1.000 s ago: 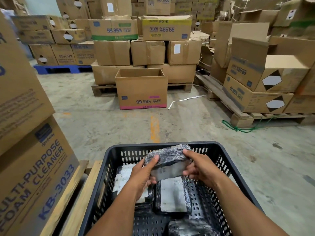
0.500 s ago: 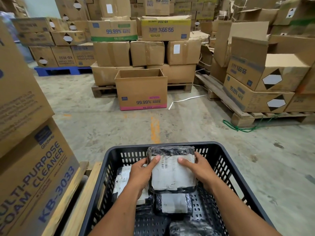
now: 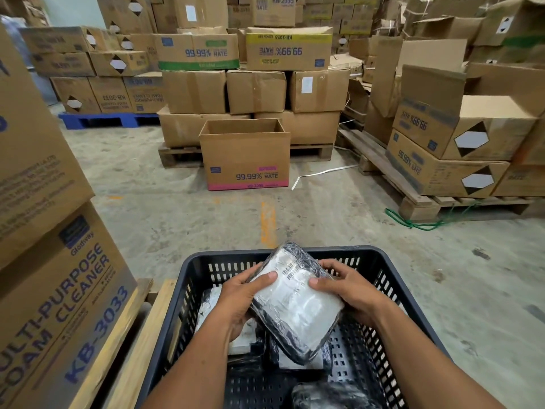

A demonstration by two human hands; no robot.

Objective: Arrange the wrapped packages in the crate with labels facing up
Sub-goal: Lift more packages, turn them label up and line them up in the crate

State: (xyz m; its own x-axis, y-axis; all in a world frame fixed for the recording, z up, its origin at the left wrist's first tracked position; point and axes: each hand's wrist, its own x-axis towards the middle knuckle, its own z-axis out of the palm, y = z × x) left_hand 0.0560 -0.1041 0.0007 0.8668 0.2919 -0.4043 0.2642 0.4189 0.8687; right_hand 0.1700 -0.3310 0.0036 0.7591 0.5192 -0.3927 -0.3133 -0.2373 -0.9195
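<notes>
A black slatted plastic crate (image 3: 392, 278) stands right in front of me. Both hands hold one wrapped package (image 3: 295, 302) above it: black wrap under clear film, its white barcoded label facing up, turned at an angle. My left hand (image 3: 239, 299) grips its left edge and my right hand (image 3: 351, 293) its right edge. Beneath lie a package (image 3: 212, 308) at the left with a white label up, partly hidden by my left hand, another package (image 3: 300, 363) in the middle, and a dark package (image 3: 327, 394) at the near edge.
Stacked "Multi-Purpose Foam Cleaner" cartons (image 3: 53, 261) on a wooden pallet (image 3: 141, 335) stand close at my left. An open carton (image 3: 246, 154) sits on the concrete floor ahead, before pallets of boxes. More boxes on a pallet (image 3: 451, 152) line the right, with green cord (image 3: 413, 222) on the floor.
The package was dark side up; both hands flipped it so the white label faces up, then twisted it to an angle and raised it a little above the crate.
</notes>
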